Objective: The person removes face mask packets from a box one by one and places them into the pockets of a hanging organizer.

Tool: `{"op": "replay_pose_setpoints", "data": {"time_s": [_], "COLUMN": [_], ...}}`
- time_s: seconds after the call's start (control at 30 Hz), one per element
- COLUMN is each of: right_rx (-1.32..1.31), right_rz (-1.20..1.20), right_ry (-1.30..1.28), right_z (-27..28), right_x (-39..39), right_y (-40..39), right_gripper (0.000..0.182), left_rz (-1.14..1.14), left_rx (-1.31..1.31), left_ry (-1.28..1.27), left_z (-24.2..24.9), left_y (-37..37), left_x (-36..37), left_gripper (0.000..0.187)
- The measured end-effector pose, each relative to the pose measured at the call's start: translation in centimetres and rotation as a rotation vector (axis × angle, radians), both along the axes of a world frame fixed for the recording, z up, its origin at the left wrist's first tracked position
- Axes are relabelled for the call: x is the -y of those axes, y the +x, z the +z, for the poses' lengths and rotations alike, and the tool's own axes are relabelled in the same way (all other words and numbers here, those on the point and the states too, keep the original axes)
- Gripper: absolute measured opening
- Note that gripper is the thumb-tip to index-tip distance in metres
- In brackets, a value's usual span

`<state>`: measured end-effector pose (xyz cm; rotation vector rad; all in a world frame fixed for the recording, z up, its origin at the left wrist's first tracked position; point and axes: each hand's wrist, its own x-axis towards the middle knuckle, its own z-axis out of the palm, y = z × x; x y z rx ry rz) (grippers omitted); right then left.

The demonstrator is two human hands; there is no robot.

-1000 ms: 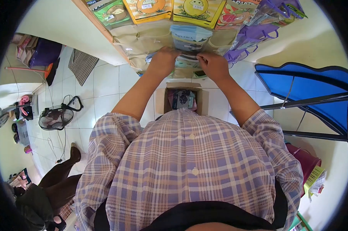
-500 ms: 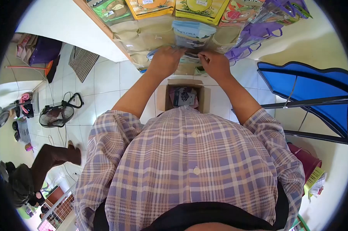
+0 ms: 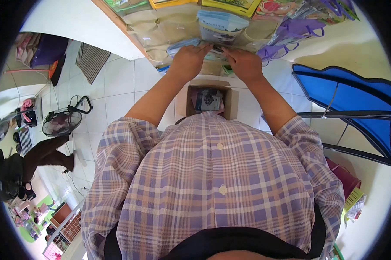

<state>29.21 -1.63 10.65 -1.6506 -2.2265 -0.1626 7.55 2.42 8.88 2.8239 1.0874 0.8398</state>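
My left hand (image 3: 188,62) and my right hand (image 3: 245,65) reach up to a clear pocket of the hanging organizer (image 3: 176,29). Their fingertips come close together at the pocket's opening, bent in around a thin edge that I cannot make out. Between them a pale packet (image 3: 214,56) shows partly inside the pocket. A light blue packet (image 3: 182,43) lies behind my left fingers. Just above stands a pocket filled with blue and dark sachets (image 3: 220,27). Below my hands, an open cardboard box (image 3: 228,102) on the floor holds dark printed packets (image 3: 209,99).
Purple bags (image 3: 286,37) hang right of the organizer. A blue awning-like panel on a black frame (image 3: 351,93) stands at the right, above a maroon bucket (image 3: 343,175). On the left floor are a fan (image 3: 62,122) and a striped mat (image 3: 91,63); another person (image 3: 31,162) is beyond.
My fingertips have drawn nearer each other at the pocket, and the right fingers lie flatter. The view has shifted slightly, with the organizer higher. The other person's leg has moved left.
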Motion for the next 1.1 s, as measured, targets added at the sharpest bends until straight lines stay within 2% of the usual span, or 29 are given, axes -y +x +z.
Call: {"op": "replay_pose_setpoints", "data": {"time_s": [0.07,0.23,0.3,0.33,0.4,0.47,0.53,0.57,0.63,0.67,0.7,0.73,0.8,0.83,0.9,0.93,0.97,1.0,1.1], "right_rx": [-0.105,-0.085,-0.035,-0.075,-0.117,-0.292,-0.307,-0.318,-0.331,-0.330,-0.314,-0.304,-0.365,-0.361,-0.212,-0.207,-0.091,0.023,0.060], "right_rz": [0.070,0.060,0.030,0.055,0.076,0.112,0.120,0.128,0.275,0.249,0.232,0.227,0.096,0.092,-0.062,-0.061,-0.087,-0.112,-0.096], "right_ry": [0.112,0.075,0.031,0.077,0.121,0.244,0.210,0.186,-0.089,-0.309,-0.486,-0.480,-0.814,-0.815,-1.032,-1.035,-1.067,-1.096,-1.129], "right_z": [0.5,-0.1,0.0,-0.3,-0.5,-0.5,-1.5,-2.1,-4.6,-3.6,-5.4,-7.3,-11.3,-12.9,-16.2,-17.2,-18.3,-18.6,-19.4], "right_x": [0.1,-0.2,-0.1,-0.1,-0.1,0.8,3.0,4.3,6.1,7.4,8.0,8.5,10.1,10.2,11.0,10.8,10.9,10.8,11.0], "right_y": [-0.1,0.4,0.3,0.4,0.6,0.6,0.9,0.8,0.5,-0.1,-0.3,-0.2,0.0,0.2,0.2,0.4,0.4,0.1,-1.4], "right_gripper": [0.022,0.025,0.025,0.026,0.027,0.021,0.018,0.015,0.016,0.021,0.026,0.026,0.039,0.039,0.052,0.052,0.050,0.048,0.044], "left_rz": [-0.002,0.020,-0.079,-0.080,-0.008,0.152,0.086,0.047,-0.015,-0.046,-0.054,-0.048,-0.047,-0.059,-0.071,-0.083,-0.093,-0.090,-0.100], "left_rx": [0.012,-0.047,0.222,0.218,0.307,0.254,-0.120,-0.176,-0.215,-0.206,-0.202,-0.209,-0.214,-0.198,-0.192,-0.178,-0.166,-0.167,-0.091], "left_ry": [-0.031,-0.160,-0.076,-0.084,-0.330,-0.675,-0.919,-1.016,-1.122,-1.186,-1.180,-1.135,-1.103,-1.131,-1.181,-1.279,-1.380,-1.385,-1.333], "left_z": [0.0,0.8,0.6,0.2,-1.7,-5.8,-8.1,-10.7,-15.1,-12.9,-13.3,-13.5,-12.9,-12.3,-11.2,-10.7,-10.2,-10.3,-10.6], "left_y": [0.1,-0.2,-0.5,-0.9,-1.9,-2.4,-2.8,-3.3,-4.2,-4.9,-4.9,-4.9,-4.7,-4.4,-4.3,-4.0,-3.8,-3.9,-4.6], "left_x": [0.3,1.7,2.6,3.4,5.5,8.3,10.9,12.8,16.1,18.4,19.6,20.7,22.0,21.9,22.2,21.5,21.3,21.5,22.0], "left_gripper": [0.044,0.045,0.040,0.040,0.030,0.022,0.025,0.030,0.042,0.047,0.047,0.048,0.050,0.048,0.047,0.047,0.048,0.048,0.050]}}
